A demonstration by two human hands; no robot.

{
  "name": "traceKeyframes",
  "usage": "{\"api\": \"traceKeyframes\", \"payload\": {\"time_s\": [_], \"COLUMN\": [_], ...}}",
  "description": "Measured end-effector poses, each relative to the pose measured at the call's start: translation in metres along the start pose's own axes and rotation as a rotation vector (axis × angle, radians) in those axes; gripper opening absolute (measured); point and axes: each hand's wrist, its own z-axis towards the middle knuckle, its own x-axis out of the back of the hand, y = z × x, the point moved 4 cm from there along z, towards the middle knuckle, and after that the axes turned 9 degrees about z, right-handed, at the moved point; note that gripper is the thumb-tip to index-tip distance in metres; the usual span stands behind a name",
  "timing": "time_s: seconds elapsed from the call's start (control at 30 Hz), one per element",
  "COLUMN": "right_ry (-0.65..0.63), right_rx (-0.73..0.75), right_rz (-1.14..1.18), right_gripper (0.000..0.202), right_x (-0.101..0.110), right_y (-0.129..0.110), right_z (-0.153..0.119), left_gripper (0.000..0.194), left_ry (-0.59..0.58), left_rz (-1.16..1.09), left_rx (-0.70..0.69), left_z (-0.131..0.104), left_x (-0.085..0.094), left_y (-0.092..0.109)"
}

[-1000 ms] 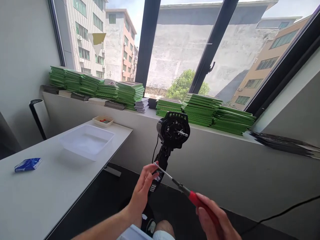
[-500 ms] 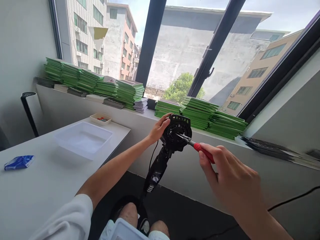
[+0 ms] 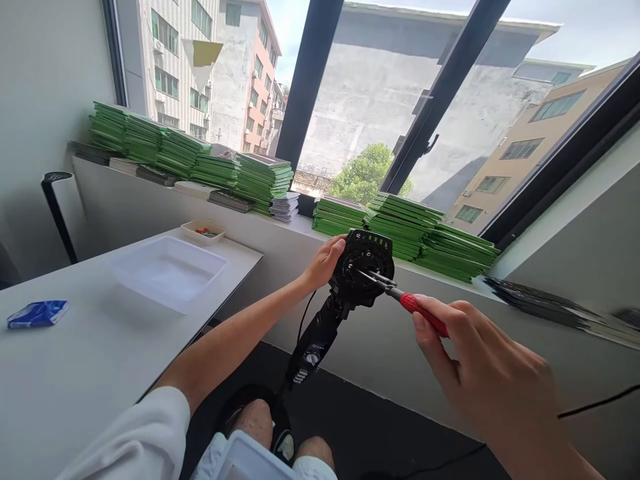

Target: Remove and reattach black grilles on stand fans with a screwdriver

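A black round device head (image 3: 364, 268) tops a black stand (image 3: 316, 343) with a knob on it. My left hand (image 3: 324, 265) grips the head's left edge, thumb and fingers closed on it. In my right hand (image 3: 493, 363) is a red-handled screwdriver (image 3: 423, 313), pinched between thumb and fingers. Its metal shaft points left across the face of the head, near the middle; whether the tip touches a screw is too small to tell. Silvery screws show on the head's face.
To the left, a white table (image 3: 100, 363) holds a translucent tray (image 3: 170, 270), a small box (image 3: 203, 233) of coloured pieces and a blue packet (image 3: 38, 314). Green stacks (image 3: 405, 223) line the windowsill. A pale tray (image 3: 253, 460) rests at my lap.
The device head has shifted slightly right in view, along with my left hand. My right hand and the screwdriver have moved right and a little down.
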Motion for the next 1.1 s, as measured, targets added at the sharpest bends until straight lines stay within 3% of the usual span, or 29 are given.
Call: {"api": "traceKeyframes", "payload": {"time_s": [0.23,0.37,0.43,0.53,0.67,0.8,0.93,1.1], "right_ry": [-0.084,-0.266,-0.292,-0.251,-0.346,-0.384,-0.427,-0.462], "right_rx": [0.016,-0.165,-0.217,-0.184,-0.284,-0.319,-0.367,-0.332], "right_rz": [-0.117,-0.358,-0.206,0.019,-0.244,-0.044,-0.181,0.065], "right_gripper": [0.021,0.056,0.056,0.059,0.066,0.05,0.064,0.055], "right_x": [0.011,0.014,0.01,0.006,0.005,0.004,0.003,-0.003], "right_y": [-0.005,0.003,0.006,0.007,0.012,0.011,0.015,0.014], "right_z": [0.013,0.028,0.033,0.038,0.042,0.049,0.053,0.054], "left_gripper": [0.046,0.044,0.045,0.047,0.047,0.041,0.036,0.025], "left_ry": [0.008,0.039,0.04,0.035,0.035,-0.018,-0.136,-0.081], "left_rz": [0.011,0.04,0.025,0.008,0.023,0.052,0.114,0.069], "left_rx": [-0.013,0.002,0.001,-0.01,-0.029,-0.021,-0.023,-0.01], "left_z": [0.001,-0.001,-0.002,-0.002,-0.002,-0.004,-0.006,-0.004], "left_x": [-0.004,-0.003,-0.003,-0.003,-0.004,0.001,0.005,0.008], "left_y": [-0.004,-0.003,-0.002,-0.003,-0.004,0.001,0.009,0.008]}}
